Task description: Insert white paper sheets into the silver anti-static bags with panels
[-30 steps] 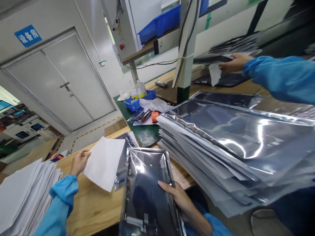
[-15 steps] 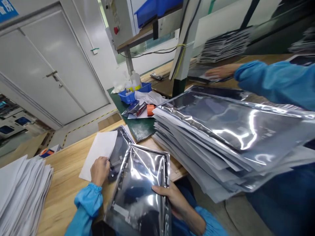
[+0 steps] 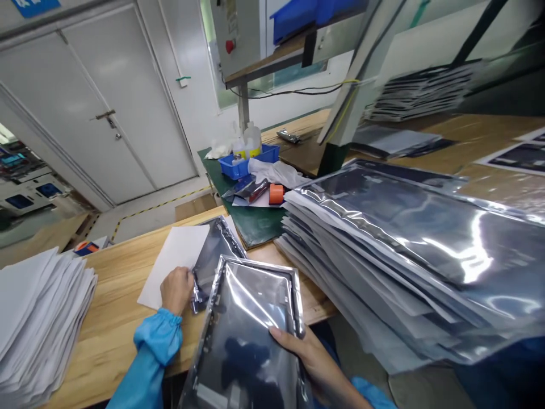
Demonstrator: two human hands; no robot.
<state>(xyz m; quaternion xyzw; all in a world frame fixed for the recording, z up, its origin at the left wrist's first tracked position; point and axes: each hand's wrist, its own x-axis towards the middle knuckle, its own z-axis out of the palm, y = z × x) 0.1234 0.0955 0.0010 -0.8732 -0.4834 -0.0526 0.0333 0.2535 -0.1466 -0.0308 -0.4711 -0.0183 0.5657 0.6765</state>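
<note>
My right hand [image 3: 304, 352] grips the right edge of a dark, framed flat panel [image 3: 251, 335] with a glossy, film-like front, its thumb on the face. The panel is tilted toward me and its lower end leaves the view. On the wooden table, my left hand [image 3: 176, 288] is closed, fingers curled at the lower right edge of a white paper sheet [image 3: 170, 258]. This sheet partly covers a second dark panel [image 3: 217, 255] lying flat. To the right rises a tall stack of large glossy dark sheets [image 3: 395, 221] with pale layers between them.
A pile of white paper [image 3: 38, 324] lies on the wooden table [image 3: 110, 295] at left. Behind, a green mat [image 3: 258, 224] bears a blue tray [image 3: 234, 170] with bottles and an orange roll [image 3: 276, 194]. Another stack [image 3: 419, 94] stands at the back right.
The view has swung left, so most things sit further right. A co-worker's blue-sleeved arm at the right has gone out of view. Both my hands keep about the same places.
</note>
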